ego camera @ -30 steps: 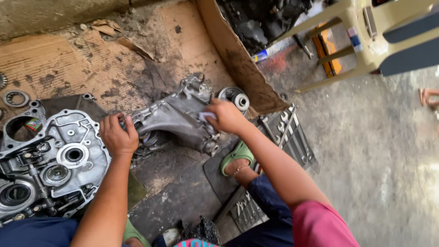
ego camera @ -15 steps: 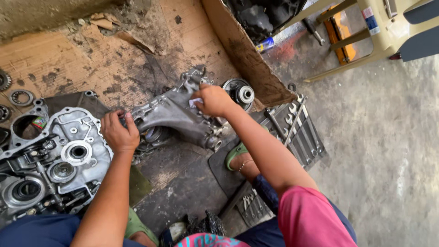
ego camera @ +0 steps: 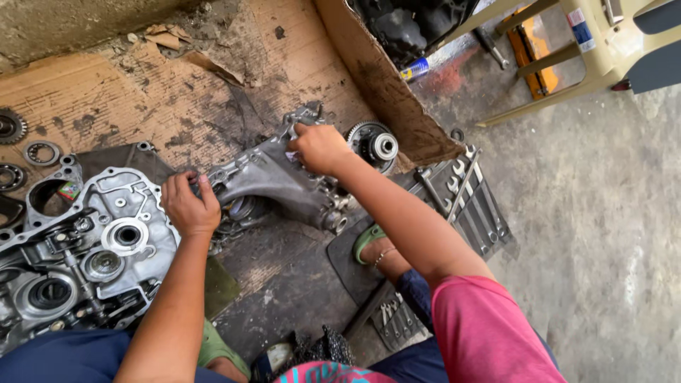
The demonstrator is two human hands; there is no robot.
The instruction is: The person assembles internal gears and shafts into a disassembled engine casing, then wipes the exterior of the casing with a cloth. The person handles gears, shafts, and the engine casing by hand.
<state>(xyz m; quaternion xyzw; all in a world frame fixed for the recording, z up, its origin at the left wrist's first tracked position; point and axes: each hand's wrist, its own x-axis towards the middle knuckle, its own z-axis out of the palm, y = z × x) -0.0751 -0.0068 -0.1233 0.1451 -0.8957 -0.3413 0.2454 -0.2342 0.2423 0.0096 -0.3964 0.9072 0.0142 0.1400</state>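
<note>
Gripping the grey engine cover [ego camera: 277, 186] at both ends, left hand [ego camera: 189, 207] and right hand [ego camera: 319, 147] hold it beside the open crankcase [ego camera: 85, 248], not fitted.

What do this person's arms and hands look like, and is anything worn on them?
Both hands are bare: no gloves, rings or watch show on the left hand or the right hand. The left forearm is uncovered as far as the picture shows. The right arm is bare up to a short pink sleeve at the upper arm.
</note>
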